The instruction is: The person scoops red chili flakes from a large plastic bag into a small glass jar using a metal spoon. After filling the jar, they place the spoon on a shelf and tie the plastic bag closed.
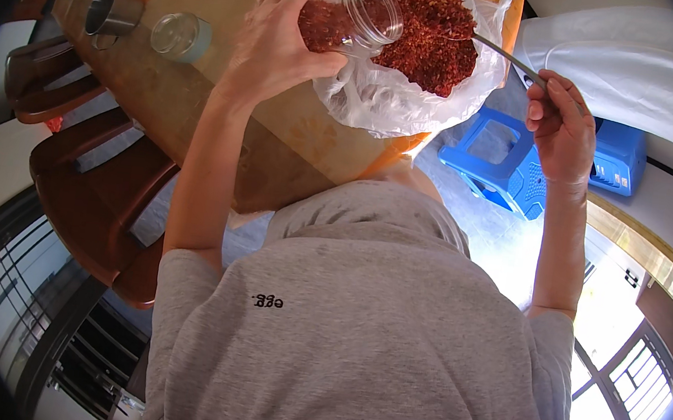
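My left hand (270, 43) is closed round a clear glass jar (373, 19), tipped on its side with its mouth to the right. Dark red chilli flakes (323, 26) lie inside the jar. Below and beyond its mouth, a white plastic bag (376, 103) stands open on the table, holding a heap of the same flakes. In my right hand (563, 123) is the thin metal handle of a spoon (510, 58), gripped between thumb and fingers. The handle slants down to the left into the flakes, and the spoon's bowl cannot be made out there.
On the table (319, 138), to the left, stand a metal cup (115, 10) and a low, round clear glass container (181, 38). Brown chairs (100, 193) line the left side. A blue plastic stool (506, 158) stands at the right, near a white cloth cover (622, 64).
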`<action>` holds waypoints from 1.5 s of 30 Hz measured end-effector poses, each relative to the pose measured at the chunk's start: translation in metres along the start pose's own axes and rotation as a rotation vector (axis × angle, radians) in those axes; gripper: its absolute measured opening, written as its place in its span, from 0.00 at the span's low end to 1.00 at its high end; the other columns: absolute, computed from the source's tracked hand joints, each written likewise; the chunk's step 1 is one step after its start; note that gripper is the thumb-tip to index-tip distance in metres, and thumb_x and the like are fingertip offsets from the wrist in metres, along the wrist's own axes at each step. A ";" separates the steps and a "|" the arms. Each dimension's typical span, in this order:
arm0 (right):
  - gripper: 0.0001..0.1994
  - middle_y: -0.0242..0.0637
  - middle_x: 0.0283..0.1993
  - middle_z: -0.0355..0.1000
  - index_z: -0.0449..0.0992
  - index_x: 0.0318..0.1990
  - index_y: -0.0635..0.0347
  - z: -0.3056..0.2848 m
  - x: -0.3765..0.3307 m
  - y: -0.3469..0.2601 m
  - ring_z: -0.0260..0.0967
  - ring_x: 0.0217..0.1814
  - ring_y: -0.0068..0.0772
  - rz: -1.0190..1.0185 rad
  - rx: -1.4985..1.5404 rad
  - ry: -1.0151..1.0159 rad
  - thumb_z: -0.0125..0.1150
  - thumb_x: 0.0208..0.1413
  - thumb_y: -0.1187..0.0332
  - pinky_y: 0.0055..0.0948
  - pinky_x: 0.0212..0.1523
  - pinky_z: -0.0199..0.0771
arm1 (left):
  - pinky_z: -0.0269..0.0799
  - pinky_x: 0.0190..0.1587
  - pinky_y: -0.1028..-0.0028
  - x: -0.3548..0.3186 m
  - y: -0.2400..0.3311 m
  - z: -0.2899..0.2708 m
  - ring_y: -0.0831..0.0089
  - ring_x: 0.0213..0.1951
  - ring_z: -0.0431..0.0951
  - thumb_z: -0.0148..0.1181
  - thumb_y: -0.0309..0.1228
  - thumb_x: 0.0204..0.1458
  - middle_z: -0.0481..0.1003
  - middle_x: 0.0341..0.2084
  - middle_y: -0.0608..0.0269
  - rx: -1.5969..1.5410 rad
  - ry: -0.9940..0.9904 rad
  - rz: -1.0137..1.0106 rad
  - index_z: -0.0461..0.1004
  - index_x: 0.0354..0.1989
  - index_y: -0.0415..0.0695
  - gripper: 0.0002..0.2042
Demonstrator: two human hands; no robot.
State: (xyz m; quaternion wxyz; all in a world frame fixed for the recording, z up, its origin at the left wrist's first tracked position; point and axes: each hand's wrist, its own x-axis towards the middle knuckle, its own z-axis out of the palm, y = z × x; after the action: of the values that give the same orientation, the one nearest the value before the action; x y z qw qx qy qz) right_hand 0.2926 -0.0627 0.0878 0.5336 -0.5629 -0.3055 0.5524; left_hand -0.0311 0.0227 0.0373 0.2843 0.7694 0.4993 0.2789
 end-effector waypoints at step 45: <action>0.10 0.43 0.29 0.74 0.70 0.41 0.70 0.004 -0.009 0.060 0.73 0.24 0.28 0.222 -0.104 -0.019 0.51 0.56 0.71 0.22 0.23 0.73 | 0.70 0.43 0.73 -0.022 -0.025 0.003 0.73 0.42 0.70 0.71 0.28 0.28 0.66 0.40 0.64 -0.405 0.017 -0.056 0.67 0.51 0.44 0.34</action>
State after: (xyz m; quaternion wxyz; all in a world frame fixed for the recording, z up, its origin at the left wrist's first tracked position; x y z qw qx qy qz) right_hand 0.2724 -0.0849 0.0353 0.4362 -0.6149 -0.2748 0.5968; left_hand -0.0514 0.0100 0.0141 0.4366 0.6801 0.4564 0.3721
